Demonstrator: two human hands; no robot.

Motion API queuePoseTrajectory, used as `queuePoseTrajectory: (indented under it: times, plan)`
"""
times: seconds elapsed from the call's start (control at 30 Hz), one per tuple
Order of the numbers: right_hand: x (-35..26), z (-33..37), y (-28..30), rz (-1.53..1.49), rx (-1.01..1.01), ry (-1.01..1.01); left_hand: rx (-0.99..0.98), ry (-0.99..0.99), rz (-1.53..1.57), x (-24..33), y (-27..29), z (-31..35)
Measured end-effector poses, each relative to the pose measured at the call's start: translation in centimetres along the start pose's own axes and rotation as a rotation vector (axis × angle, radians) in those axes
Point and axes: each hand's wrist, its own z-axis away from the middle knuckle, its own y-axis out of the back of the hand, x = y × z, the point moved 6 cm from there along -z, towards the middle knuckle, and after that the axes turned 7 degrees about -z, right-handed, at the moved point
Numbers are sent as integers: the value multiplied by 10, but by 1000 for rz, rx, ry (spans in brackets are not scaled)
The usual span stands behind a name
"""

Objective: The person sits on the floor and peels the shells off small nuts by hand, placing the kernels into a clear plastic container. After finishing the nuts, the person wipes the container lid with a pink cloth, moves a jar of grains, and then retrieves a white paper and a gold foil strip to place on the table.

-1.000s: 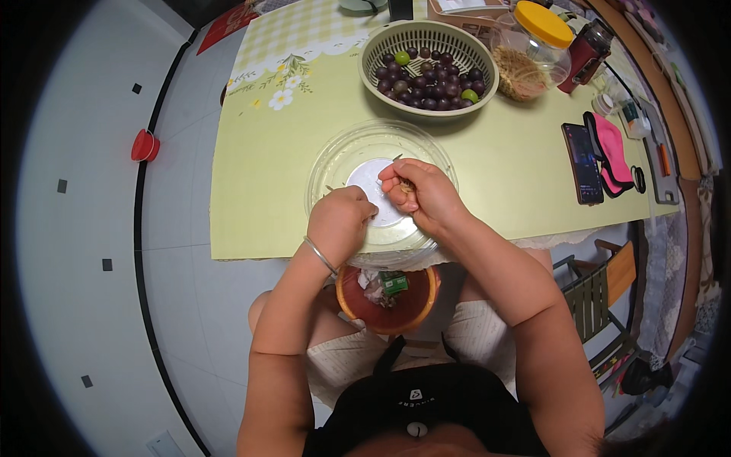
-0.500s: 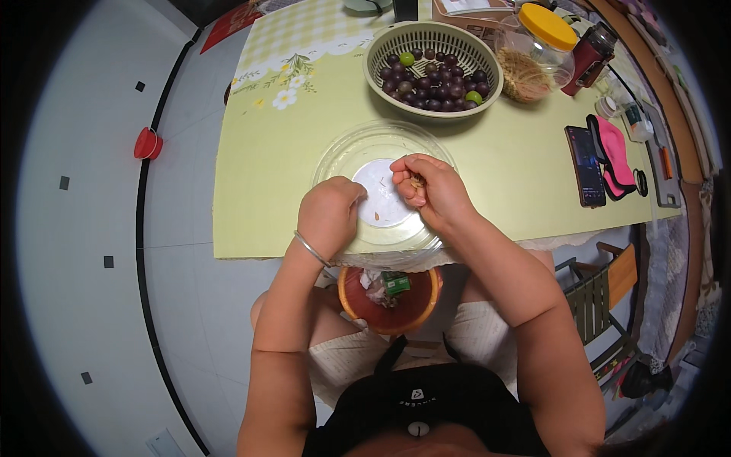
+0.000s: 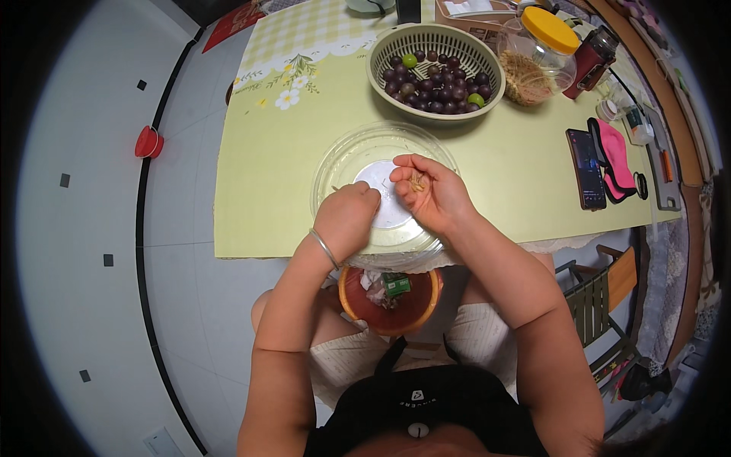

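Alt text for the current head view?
A person's right hand cups small tan pieces over a clear round dish; the left hand curls over it, palm down. Beyond sit a colander of mostly dark grapes and a yellow-lidded jar.

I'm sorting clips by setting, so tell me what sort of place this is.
Probably a home dining or living area: a flower-printed green tablecloth bears a colander of dark, grape-like fruit and a clear, yellow-lidded jar.
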Motion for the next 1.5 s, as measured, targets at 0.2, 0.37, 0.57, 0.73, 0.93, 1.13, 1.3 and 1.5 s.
queuePoseTrajectory:
  times: [0.2, 0.37, 0.57, 0.73, 0.93, 1.13, 1.3, 1.5]
  plan:
    - [8, 2, -12, -68, 119, 76, 326, 113, 236, -8, 33, 1]
    - [28, 3, -11, -116, 25, -82, 411, 56, 470, 9, 56, 3]
    - [34, 4, -10, -129, 119, -89, 437, 131, 491, 12, 58, 5]
    - [15, 7, -8, -204, -112, -116, 550, 190, 513, 5, 70, 13]
    - [15, 9, -27, -164, -47, -21, 563, 197, 505, 3, 67, 15]
    - [12, 10, -34, -111, -135, 26, 583, 179, 439, 8, 68, 17]
    - [9, 9, -36, -224, -119, 14, 629, 161, 431, 3, 71, 20]
    - [9, 5, -31, -376, -397, -97, 654, 162, 400, 3, 78, 24]
